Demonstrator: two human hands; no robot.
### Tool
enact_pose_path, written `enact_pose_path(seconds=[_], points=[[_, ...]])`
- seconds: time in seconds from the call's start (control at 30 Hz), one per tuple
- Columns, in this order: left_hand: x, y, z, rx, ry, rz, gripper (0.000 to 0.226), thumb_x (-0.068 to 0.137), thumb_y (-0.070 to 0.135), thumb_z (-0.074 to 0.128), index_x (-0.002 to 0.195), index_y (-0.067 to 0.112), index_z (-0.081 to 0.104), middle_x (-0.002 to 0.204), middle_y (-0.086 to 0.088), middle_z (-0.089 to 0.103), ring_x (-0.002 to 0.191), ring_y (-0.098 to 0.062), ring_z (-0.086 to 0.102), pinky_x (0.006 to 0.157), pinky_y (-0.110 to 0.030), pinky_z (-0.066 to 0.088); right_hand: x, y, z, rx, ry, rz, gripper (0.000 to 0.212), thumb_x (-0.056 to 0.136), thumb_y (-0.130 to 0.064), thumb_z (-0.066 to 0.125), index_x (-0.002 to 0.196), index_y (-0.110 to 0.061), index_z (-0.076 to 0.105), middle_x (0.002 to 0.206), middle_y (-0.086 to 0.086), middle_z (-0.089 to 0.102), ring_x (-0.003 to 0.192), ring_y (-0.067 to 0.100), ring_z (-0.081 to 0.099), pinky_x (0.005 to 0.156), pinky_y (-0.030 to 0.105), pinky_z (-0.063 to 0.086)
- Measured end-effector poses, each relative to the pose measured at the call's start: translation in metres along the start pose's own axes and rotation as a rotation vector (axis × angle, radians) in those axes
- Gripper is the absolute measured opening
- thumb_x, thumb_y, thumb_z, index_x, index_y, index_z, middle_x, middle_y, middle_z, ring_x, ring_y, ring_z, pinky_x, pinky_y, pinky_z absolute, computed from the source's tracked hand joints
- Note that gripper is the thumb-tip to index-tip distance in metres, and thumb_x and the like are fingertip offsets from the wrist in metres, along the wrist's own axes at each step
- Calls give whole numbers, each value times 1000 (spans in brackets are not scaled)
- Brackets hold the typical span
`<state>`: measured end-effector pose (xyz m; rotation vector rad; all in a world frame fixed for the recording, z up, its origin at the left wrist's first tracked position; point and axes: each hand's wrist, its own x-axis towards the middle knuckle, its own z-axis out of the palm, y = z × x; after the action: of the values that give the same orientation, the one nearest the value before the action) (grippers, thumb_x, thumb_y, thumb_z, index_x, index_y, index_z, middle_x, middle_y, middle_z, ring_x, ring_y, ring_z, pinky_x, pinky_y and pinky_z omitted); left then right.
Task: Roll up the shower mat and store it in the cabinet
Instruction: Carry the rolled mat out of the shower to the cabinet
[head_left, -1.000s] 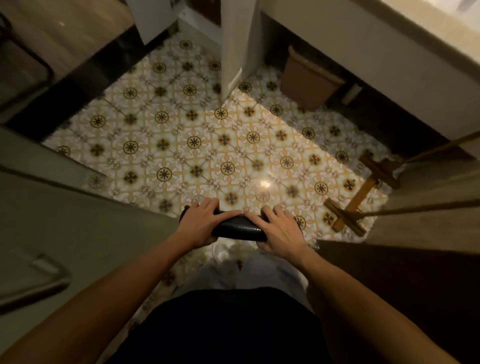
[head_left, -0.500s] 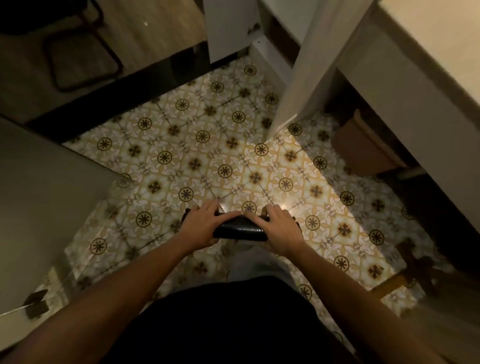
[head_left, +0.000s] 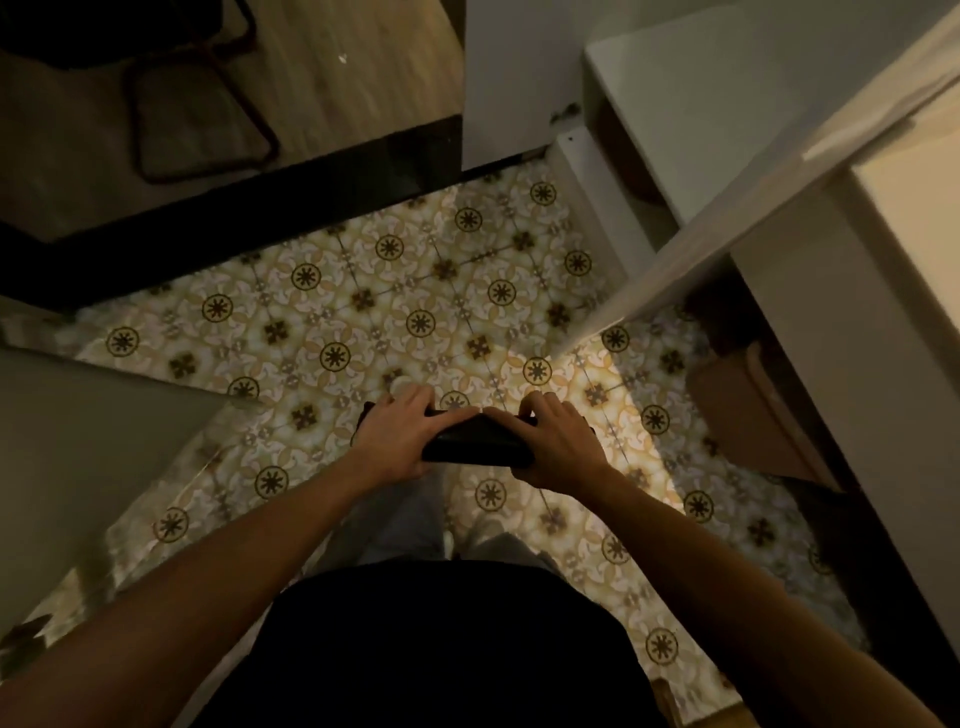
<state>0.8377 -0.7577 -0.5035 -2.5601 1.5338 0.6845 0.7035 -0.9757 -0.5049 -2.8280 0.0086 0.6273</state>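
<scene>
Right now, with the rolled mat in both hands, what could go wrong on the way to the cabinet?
1. The rolled mat is clamped only by the left hand and right hand; loosening either could let it unroll.
2. The open cabinet door juts across the route, so an arm or the mat might clip it.
3. The tiled floor looks glossy, possibly slippery.

Your left hand (head_left: 397, 441) at 9 o'clock and right hand (head_left: 558, 444) at 3 are both clamped shut, thumbs touching, forearms stretched forward.
</scene>
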Motion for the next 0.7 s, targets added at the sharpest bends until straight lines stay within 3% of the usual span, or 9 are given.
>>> enact_pose_path(seconds=[0.13, 0.23, 0.33, 0.43, 0.53, 0.7], points=[[69, -66, -31, -22, -26, 28, 91, 83, 52, 65, 151, 54, 4, 120, -4, 40, 115, -23, 42, 82, -38, 46, 80, 24, -37, 19, -27, 21, 91, 72, -45, 78, 151, -36, 33, 112, 11, 49, 100, 32, 50, 76, 43, 50], [111, -110, -61, -68, -40, 43, 92, 80, 54, 67, 151, 54, 8, 115, -3, 40, 111, -22, 43, 67, -34, 40, 134, 38, -71, 63, -40, 36, 92, 74, -47, 75, 153, -38, 28, 118, 12, 48, 103, 34, 49, 76, 43, 49], [150, -151, -86, -27, -53, 67, 92, 77, 59, 67, 150, 55, 11, 112, -3, 42, 106, -23, 45, 62, -33, 38, 181, 53, -97, 71, -7, 41, 93, 73, -50, 76, 152, -39, 30, 119, 13, 50, 102, 34, 51, 75, 43, 49], [195, -183, -117, -10, -84, 117, 93, 73, 56, 72, 149, 53, 18, 109, -5, 45, 101, -25, 48, 62, -34, 46, 216, 68, -116, 126, 33, 89, 90, 73, -50, 78, 151, -36, 36, 117, 15, 50, 102, 35, 51, 79, 43, 48], [248, -205, -143, 33, -124, 208, 88, 74, 57, 68, 149, 52, 23, 108, -6, 46, 98, -26, 48, 61, -34, 43, 244, 90, -129, 168, 36, 171, 87, 76, -51, 77, 151, -36, 36, 122, 15, 48, 107, 34, 50, 79, 44, 51], [350, -216, -171, 86, -157, 335, 87, 75, 52, 70, 150, 51, 25, 115, -6, 46, 107, -27, 47, 71, -41, 52, 281, 143, -137, 239, 82, 311, 85, 77, -46, 77, 152, -34, 37, 123, 15, 49, 111, 35, 48, 76, 43, 48]])
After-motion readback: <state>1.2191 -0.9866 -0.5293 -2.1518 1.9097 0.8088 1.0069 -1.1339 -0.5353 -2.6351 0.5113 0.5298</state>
